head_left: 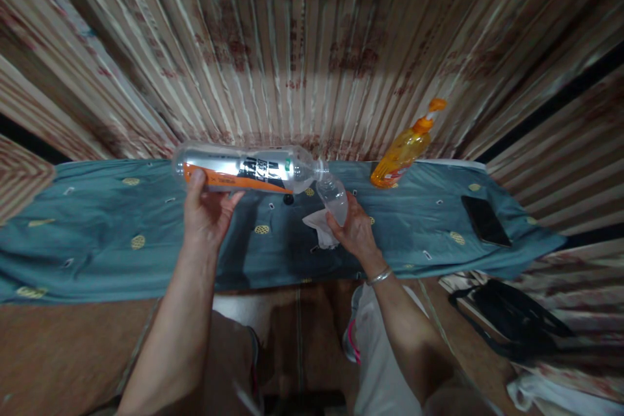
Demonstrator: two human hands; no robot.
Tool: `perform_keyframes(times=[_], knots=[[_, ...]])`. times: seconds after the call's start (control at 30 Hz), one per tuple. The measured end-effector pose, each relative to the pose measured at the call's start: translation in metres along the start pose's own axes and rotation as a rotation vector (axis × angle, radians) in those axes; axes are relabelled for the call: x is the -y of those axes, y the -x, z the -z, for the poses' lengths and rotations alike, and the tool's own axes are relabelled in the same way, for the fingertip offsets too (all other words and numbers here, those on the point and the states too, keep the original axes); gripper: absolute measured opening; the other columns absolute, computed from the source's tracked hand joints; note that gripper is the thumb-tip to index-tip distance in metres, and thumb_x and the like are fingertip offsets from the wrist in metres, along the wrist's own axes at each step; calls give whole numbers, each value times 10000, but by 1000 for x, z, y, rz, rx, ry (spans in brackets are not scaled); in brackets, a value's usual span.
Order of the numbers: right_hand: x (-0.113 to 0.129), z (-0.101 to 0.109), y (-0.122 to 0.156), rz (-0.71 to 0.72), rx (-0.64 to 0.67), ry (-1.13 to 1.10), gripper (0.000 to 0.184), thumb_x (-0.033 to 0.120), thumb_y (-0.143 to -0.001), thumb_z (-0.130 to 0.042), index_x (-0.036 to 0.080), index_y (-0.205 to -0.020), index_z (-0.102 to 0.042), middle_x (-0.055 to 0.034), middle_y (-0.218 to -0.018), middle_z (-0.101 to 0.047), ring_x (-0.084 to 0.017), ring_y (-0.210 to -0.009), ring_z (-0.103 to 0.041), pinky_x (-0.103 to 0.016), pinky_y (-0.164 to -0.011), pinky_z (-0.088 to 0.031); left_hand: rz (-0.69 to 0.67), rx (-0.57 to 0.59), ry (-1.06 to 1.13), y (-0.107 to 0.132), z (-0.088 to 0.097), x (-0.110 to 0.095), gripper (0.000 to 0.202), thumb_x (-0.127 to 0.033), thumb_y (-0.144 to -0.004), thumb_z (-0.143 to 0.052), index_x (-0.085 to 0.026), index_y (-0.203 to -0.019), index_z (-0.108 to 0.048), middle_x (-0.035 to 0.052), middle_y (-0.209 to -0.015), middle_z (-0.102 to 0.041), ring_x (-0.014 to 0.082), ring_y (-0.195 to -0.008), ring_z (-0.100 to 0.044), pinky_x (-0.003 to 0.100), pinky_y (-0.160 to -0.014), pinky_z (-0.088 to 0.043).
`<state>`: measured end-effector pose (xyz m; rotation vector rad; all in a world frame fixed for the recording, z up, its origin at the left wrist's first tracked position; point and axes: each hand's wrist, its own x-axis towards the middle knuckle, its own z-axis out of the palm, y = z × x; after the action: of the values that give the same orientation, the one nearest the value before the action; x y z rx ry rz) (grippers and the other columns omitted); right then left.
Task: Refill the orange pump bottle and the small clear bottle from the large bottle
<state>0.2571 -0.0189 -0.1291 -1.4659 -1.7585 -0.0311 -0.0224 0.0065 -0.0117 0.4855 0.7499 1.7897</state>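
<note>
Bottle (238, 169): I have it on its side, raised over the teal cloth (160, 214), base to the left, neck to the right, with a silver, orange and black label.
Left hand (209, 211): clamped on the bottle towards its base, thumb over the label, fingers underneath.
Cup (332, 196): clear and tilted, right at the bottle's mouth; from my camera I can't tell whether they touch.
Right hand (355, 227): gripping the cup, apart from the left hand, a bracelet (380, 276) at the wrist.
Tissue (322, 227): white, on the cloth by the right hand; I can't make out any contact.
Disc (288, 199): small and dark, just under the bottle in my view.
Pump (402, 156): amber with an orange top, upright near the cloth's far edge, to my right.
Phone (486, 221): dark, flat near the cloth's right end.
Curtain (273, 32): striped, hanging behind everything.
Bag (507, 312): black, strapped, lower right.
</note>
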Motion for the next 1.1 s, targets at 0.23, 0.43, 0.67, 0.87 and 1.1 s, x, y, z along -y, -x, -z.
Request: perform_keyframes(times=[0.23, 0.43, 0.67, 0.87, 1.1], knots=[[-1, -1, 1, 5, -6, 11, 607, 492, -991, -545, 92, -1440, -470, -260, -1247, -723, -364, -1118, -735, -561, -985, -610, -27, 49, -30, -4, 7, 3, 221, -370, -816, -785, -229, -978, -734, 58, -982, -783, 250, -950, -749, 378, -849, -654], [-2, -2, 1, 6, 7, 10, 620, 487, -991, -546, 89, -1455, -448, -259, -1242, -719, -368, -1123, -729, -574, -975, -608, -24, 40, -43, -5, 7, 4, 191, -377, -818, -769, -239, -943, -729, 35, -952, -785, 231, -895, -742, 352, -808, -661], [-2, -2, 1, -4, 18, 10, 639, 509, -994, -538, 49, -1434, -476, -283, -1272, -700, -375, -1151, -720, -573, -1006, -596, -31, 37, -94, -4, 8, 3, 239, -413, -800, -789, -243, -961, -742, 83, -1049, -771, 308, -1109, -714, 388, -835, -658], [0, -2, 1, 10, -19, 15, 609, 515, -1008, -513, 81, -1434, -482, -255, -1247, -718, -346, -1107, -738, -562, -985, -610, -33, 41, -108, -4, 9, 2, 339, -449, -731, -853, -241, -975, -740, 81, -1074, -769, 338, -1203, -674, 413, -849, -656], [-3, -3, 1, 26, -18, 28, 643, 535, -1007, -509, 59, -1438, -482, -270, -1247, -717, -362, -1122, -735, -561, -977, -619, -16, 39, -111, -4, 9, 3, 305, -451, -764, -817, -238, -975, -756, 58, -1046, -776, 345, -1241, -650, 416, -905, -642]])
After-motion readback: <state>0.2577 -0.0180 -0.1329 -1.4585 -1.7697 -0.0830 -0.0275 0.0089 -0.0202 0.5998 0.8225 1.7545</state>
